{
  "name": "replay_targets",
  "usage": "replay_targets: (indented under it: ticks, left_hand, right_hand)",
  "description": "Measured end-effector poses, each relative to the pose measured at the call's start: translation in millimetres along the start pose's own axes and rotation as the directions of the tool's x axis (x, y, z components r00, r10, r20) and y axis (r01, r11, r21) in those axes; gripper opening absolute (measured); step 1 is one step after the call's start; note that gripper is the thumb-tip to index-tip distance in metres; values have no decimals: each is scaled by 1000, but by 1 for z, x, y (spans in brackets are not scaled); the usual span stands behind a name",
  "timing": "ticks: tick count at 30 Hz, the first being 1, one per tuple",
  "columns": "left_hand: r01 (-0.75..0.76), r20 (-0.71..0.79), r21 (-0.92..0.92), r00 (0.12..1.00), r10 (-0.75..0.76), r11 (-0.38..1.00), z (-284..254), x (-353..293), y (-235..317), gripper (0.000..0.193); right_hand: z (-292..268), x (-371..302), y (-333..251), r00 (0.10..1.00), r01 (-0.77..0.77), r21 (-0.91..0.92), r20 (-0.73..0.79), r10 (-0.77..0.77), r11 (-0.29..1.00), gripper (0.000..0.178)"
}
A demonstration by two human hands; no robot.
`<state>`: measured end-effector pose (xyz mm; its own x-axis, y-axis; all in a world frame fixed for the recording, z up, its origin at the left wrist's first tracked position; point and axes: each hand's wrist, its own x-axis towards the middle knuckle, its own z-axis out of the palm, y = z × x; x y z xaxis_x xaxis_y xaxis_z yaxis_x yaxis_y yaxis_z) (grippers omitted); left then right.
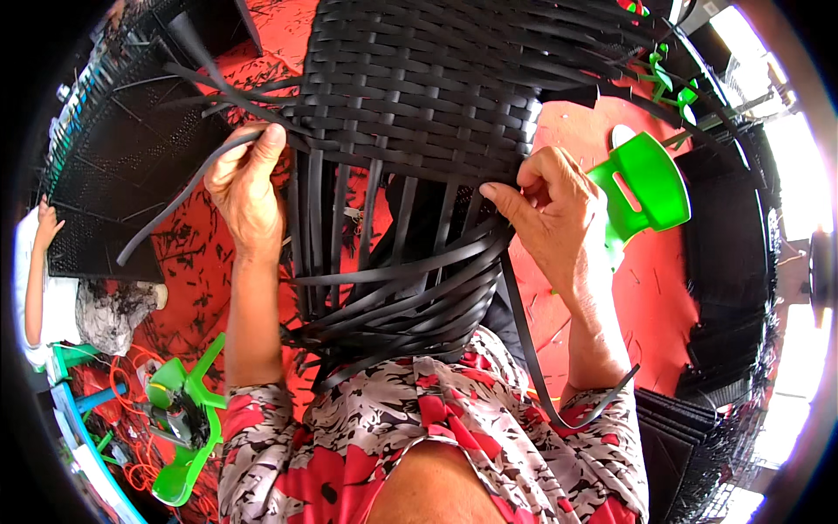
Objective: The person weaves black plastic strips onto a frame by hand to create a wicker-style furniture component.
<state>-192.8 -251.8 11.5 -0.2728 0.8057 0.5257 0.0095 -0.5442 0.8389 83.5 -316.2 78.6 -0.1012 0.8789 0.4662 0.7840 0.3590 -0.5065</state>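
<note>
Red floor (646, 306), littered with black offcuts; green stool (668, 188) off to the right. Woven panel (419, 96) lies ahead of the person, at top centre, bare uprights (339, 227) running from its near edge toward a bundle (410, 314) of strips at the lap.

Left hand (247, 188): thumb and fingers closed in a pinch on a strip (194, 185), its tail hanging outward, just beside the panel's left edge. Right hand (563, 205): fingers curled, thumb at the near right corner; cannot tell whether it pinches a strip or only presses.

Method, as judged: keep tension even from both sides, alternate over and under each upright, seat the row snug against the last, avoid twists. Overpulling would likely narrow the panel.
</note>
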Motion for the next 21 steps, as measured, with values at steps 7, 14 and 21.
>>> replay_targets:
  ticks: [7,14,21]
  left_hand:
    - [270,-196,34,946,-258,962,3,-9,21,29]
    - [-248,330,201,928,173,948,-5,-44,103,32]
    - [114,700,521,511,-499,846,75,-27,136,16]
  right_hand:
    - [-12,-37,38,946,-310,647,138,293,696,12]
    - [15,-46,45,909,-400,872,339,241,283,17]
    - [22,-60,51,890,-419,903,389,238,94,18]
